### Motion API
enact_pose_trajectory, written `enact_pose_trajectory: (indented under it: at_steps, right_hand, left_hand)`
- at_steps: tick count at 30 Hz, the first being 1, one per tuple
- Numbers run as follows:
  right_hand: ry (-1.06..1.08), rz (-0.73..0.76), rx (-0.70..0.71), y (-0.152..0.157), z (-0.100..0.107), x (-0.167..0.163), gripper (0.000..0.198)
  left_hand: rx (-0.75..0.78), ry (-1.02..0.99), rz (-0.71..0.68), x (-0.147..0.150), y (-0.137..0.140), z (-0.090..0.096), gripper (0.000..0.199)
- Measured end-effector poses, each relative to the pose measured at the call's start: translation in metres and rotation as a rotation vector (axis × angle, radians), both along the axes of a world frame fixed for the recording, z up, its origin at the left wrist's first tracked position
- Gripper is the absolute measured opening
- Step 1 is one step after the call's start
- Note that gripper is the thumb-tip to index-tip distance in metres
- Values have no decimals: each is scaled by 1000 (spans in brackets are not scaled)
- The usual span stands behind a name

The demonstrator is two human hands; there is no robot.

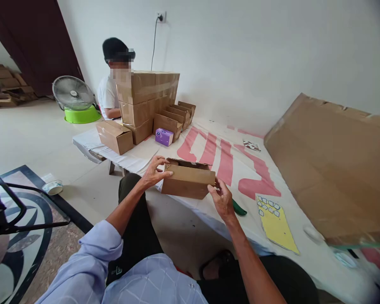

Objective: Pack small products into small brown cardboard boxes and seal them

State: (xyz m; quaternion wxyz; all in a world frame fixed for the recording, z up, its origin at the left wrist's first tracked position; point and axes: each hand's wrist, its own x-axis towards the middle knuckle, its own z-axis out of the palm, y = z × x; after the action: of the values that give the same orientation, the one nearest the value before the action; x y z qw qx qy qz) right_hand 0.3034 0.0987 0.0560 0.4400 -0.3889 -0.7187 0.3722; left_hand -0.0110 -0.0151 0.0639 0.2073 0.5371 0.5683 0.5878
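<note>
A small brown cardboard box (188,181) is held between both hands at the near edge of the covered table. My left hand (155,171) grips its left end, thumb on the front face and fingers along the top edge. At the right end, my right hand (221,196) has its fingers and thumb closed on the corner. The box's top shows open at the back, with a dark gap inside. Just right of my right hand lies a green object (239,207), perhaps a handle, partly hidden by the wrist.
Taped cartons (148,97) are stacked at the table's far left, beside open boxes (167,126), a purple tissue pack (164,137) and another carton (115,136). A yellow sheet (275,223) and a large cardboard panel (332,173) lie right. A person (109,93) sits behind the stack.
</note>
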Motion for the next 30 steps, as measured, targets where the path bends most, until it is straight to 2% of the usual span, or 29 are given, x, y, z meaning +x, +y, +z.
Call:
enact_pose_trajectory:
  at_steps: [6,16,20,22,25,27,30]
  right_hand:
    - [29,-30,86,7,17,-10,54]
    - [69,-24,96,5,20,-7,38]
    - [17,-21,113,10,27,-6,36]
    - [-28,-47,206,13,36,-6,36]
    - [-110,-45,439,19,55,-12,33]
    - [-159,25,555,25,68,-21,32]
    - [-226,188,614,35,83,-41,32]
  left_hand:
    - [-31,64,-126,-3,13,12,52]
    - [-37,34,-178,-4,6,15,45]
    - [-25,34,-168,-2,5,16,54]
    - [-17,25,-161,-1,5,16,58]
    - [-15,28,-159,-2,7,16,57]
    - [-17,35,-159,-2,7,15,53]
    - [-21,34,-156,-3,8,13,51]
